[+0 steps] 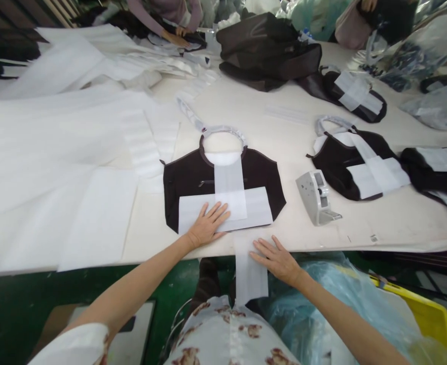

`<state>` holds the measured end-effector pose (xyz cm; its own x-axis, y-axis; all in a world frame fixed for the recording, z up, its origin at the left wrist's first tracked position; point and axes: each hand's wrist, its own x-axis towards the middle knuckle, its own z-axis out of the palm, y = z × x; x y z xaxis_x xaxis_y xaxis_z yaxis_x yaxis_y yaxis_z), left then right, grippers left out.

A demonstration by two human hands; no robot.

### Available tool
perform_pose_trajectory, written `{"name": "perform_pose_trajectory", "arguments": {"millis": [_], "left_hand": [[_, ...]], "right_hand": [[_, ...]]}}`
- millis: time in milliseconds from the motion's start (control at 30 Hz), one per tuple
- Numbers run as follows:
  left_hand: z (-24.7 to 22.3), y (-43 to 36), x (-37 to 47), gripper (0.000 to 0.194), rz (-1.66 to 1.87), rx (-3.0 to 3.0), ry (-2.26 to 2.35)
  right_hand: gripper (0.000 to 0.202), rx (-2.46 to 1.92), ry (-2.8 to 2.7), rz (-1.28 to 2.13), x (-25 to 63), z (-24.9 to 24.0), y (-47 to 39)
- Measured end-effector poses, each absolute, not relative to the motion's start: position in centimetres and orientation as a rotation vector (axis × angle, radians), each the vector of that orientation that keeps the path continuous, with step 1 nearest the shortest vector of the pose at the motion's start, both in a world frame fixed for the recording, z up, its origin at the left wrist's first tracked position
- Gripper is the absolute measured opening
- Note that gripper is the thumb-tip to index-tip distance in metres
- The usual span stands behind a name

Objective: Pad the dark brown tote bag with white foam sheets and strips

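Observation:
A dark handbag (263,172) lies flat in front of me, its ring handle (225,131) wrapped in clear film and pointing away. Across its lower part is a wide white foam sheet (259,203), crossed by a narrower upright strip (229,180). My left hand (207,223) rests on these sheets with fingers spread. Below the bag, a translucent white strip (252,279) hangs over the table's front edge. My right hand (278,259) is open at that strip's right side, fingertips touching or just over it.
White foam sheets (56,137) cover the table's left side. A grey tape dispenser (314,197) stands to the right, near another wrapped bag (360,157). Dark bags (265,45) are piled at the back. A co-worker's hands (180,38) work at the far side. Below right is a yellow crate (432,314).

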<state>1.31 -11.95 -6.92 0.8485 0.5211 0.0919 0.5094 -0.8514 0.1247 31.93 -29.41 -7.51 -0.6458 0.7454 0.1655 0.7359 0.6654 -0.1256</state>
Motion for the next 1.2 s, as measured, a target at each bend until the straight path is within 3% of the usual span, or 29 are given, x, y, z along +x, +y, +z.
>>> {"name": "perform_pose_trajectory", "arguments": {"millis": [133,300,500,733,933,1067,1200], "left_hand": [[-6.6,-11.9,1.3,0.061,0.206,2.958,0.809],[-6.2,-11.3,1.3,0.060,0.151,2.954,0.777],[-6.5,-11.4,1.2,0.061,0.041,2.941,0.747],[-6.6,-11.6,0.7,0.062,0.033,2.825,0.712],[-6.0,-10.6,0.1,0.068,0.038,2.648,0.595],[-5.4,-10.8,0.1,0.057,0.048,2.637,0.626],[-4.7,-11.6,0.2,0.053,0.184,2.660,0.679]], "right_hand": [[0.051,-1.008,-2.665,0.108,28.9,-7.7,-28.4],[0.038,-0.924,-2.666,0.417,24.4,-8.0,-28.3],[0.039,-0.911,-2.700,0.690,21.9,-7.1,-29.1],[0.039,-0.851,-2.668,0.782,22.2,-3.5,-28.8],[0.034,-0.751,-2.268,0.868,23.1,1.7,-22.2],[0.026,-1.063,-1.896,0.813,23.2,1.8,-15.7],[0.033,-1.644,-1.485,0.629,22.0,-2.4,-11.5]]}}
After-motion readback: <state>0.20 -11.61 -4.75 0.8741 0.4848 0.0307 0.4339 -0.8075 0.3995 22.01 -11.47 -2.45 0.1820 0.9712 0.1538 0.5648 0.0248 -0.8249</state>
